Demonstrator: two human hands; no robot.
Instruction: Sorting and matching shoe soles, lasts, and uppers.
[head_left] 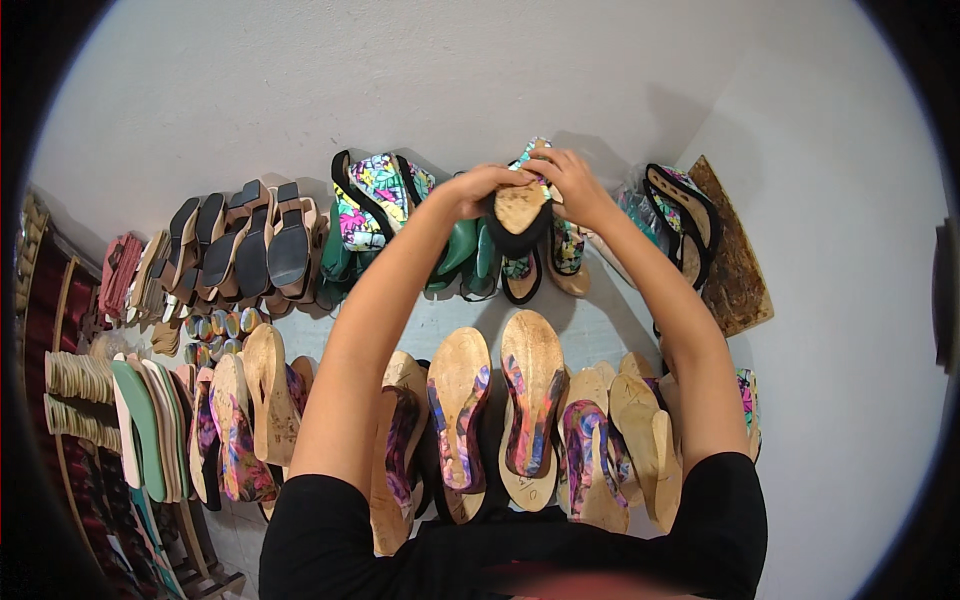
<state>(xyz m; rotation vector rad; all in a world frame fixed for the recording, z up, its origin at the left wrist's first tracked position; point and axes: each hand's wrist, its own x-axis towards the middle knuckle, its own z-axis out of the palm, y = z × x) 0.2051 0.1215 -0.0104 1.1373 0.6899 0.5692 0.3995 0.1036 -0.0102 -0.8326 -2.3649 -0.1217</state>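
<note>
Up at the back row, both my arms reach forward to one wedge shoe sole (522, 208). It has a tan underside, a black rim and a patch of bright patterned covering at its far end. Its left side is in the fingers of my left hand (485, 187), which are closed on it. My right hand (572, 186) is closed round the far right side, with its fingers over the top. Just below the held sole stand more patterned wedges with black edges (521, 278), and green shoe pieces (461, 245) lie to their left.
Wooden wedge soles with floral sides (532, 385) line the near row. Black-bottomed heeled shoes (290, 245) stand at the back left, beside a patterned wedge pair (375, 195). A rough wooden board (735, 250) leans at the right. Green and pale insoles (140, 430) stand at left.
</note>
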